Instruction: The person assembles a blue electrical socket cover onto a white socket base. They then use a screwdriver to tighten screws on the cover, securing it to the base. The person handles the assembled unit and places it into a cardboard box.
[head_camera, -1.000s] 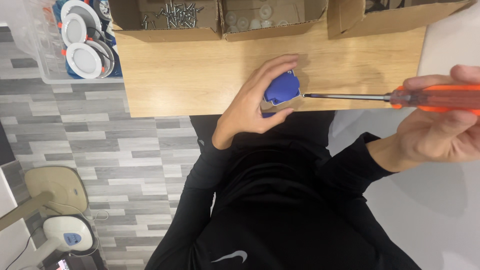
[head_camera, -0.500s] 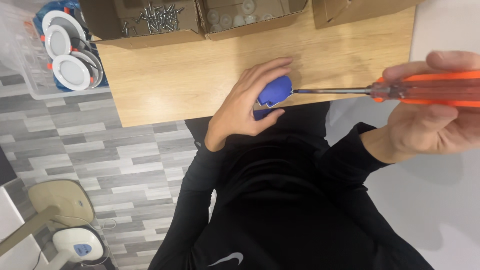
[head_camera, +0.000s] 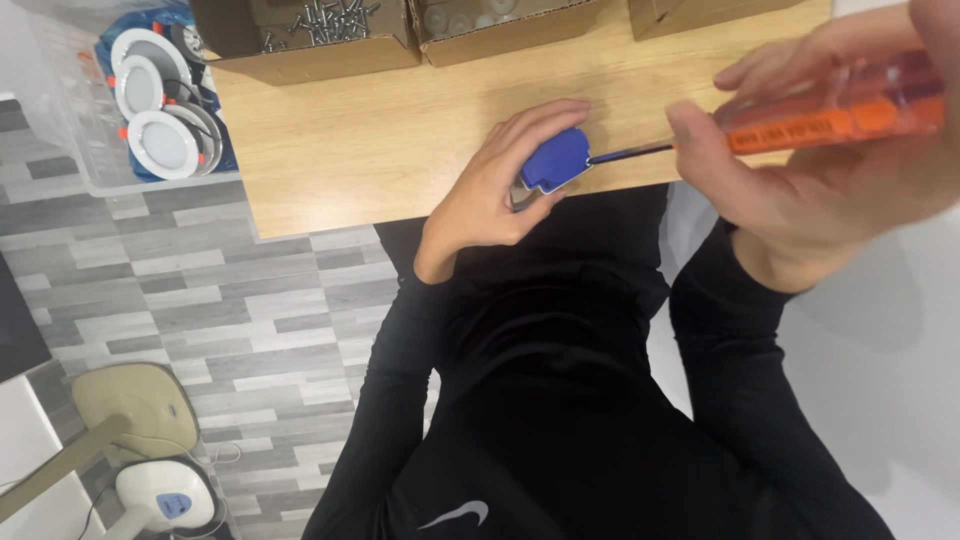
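My left hand (head_camera: 495, 190) grips a small blue plastic part with a white edge (head_camera: 555, 160), holding it just over the near edge of the wooden table (head_camera: 370, 150). My right hand (head_camera: 810, 150) is closed around the orange transparent handle of a screwdriver (head_camera: 830, 115). Its dark shaft runs left and the tip meets the right side of the blue part. Both arms wear black sleeves.
Cardboard boxes line the table's far edge; one holds screws (head_camera: 320, 25), another round pale parts (head_camera: 480, 15). A clear bin (head_camera: 110, 110) at the left holds several white round light fittings. Grey plank floor lies below, with a beige and white appliance (head_camera: 150, 450) at lower left.
The right hand with the screwdriver has come closer to the camera and slightly left, so less shaft shows. The left hand holds the blue part in nearly the same place.
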